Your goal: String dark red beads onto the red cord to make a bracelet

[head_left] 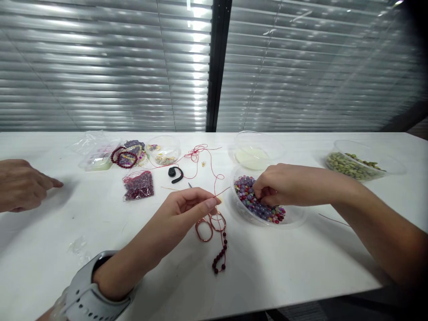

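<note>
My left hand pinches a thin red cord between thumb and forefinger. Below it hangs a strand of dark red beads, its lower end lying on the table. Scissors with copper-coloured handles lie under that hand, partly hidden by it. My right hand reaches into a clear plastic bowl of mixed purple, red and multicoloured beads. Its fingers are curled down among the beads, and their tips are hidden.
A co-worker's hand points in from the left. Farther back are a bag of dark red beads, a black earpiece, finished bracelets, tangled red cord and a clear tub. Green pods or seeds fill a container at right.
</note>
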`<state>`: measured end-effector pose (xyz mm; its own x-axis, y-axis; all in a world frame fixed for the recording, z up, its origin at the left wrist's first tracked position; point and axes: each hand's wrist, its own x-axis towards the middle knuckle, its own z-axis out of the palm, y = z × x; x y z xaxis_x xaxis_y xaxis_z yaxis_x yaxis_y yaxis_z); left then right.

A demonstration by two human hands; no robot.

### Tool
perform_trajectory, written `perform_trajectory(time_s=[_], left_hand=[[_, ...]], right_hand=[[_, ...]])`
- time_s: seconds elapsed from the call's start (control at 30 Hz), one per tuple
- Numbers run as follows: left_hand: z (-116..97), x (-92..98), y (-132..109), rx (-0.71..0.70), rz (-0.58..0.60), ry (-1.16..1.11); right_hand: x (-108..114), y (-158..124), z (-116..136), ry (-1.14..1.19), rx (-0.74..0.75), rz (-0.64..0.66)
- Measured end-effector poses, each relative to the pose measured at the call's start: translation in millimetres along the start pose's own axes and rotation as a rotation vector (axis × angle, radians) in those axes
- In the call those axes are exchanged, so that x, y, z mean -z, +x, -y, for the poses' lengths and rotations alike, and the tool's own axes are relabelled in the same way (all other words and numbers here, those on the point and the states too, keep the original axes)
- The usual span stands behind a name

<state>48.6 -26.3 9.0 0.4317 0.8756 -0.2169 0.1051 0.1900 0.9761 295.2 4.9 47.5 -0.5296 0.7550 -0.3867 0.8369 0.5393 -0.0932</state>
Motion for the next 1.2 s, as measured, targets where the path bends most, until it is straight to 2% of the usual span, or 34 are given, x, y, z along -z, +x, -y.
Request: perform_trajectory(time_s=[0.27, 0.6, 0.67, 0.73, 0.83, 0.93, 0.97, 1.03, 1.2], left_hand=[[2, 2.5, -1, -0.055, -0.001, 0.015], [6, 3.4, 2, -0.082, -0.040, -0.191], [5, 3.6, 1, -0.075, -0.061, -0.265], [4, 3.8, 1, -0.060, -0.069, -0.325], [3, 3.7, 0, -0.032, -0.077, -0.337], [1, 2.2, -1, -0.014, -0.086, -0.242], [1, 1.3, -1, -0.015, -0.076, -0.199], [0, -0.9, -2, -0.028, -0.031, -0.119], [-2, -4.3, -3, -0.090, 0.107, -0.054]], right_hand=[[7, -6, 6, -0.006, -0.022, -0.043], [-3, -6, -5, -0.002, -0.047, -0.018], [-4, -6, -8, 0.005, -0.047, -0.052], [-2, -5, -6, 0.028, -0.073, -0.156], [3, -5, 11, 0.150, -0.097, -0.459], [3, -3, 37, 0.325, 0.008, -0.822], [2, -3, 45, 0.404, 0.067, -0.872], [-4, -1, 58, 0.617, 0.156, -0.854], [-21, 8, 71, 1.090, 0.230, -0.554]])
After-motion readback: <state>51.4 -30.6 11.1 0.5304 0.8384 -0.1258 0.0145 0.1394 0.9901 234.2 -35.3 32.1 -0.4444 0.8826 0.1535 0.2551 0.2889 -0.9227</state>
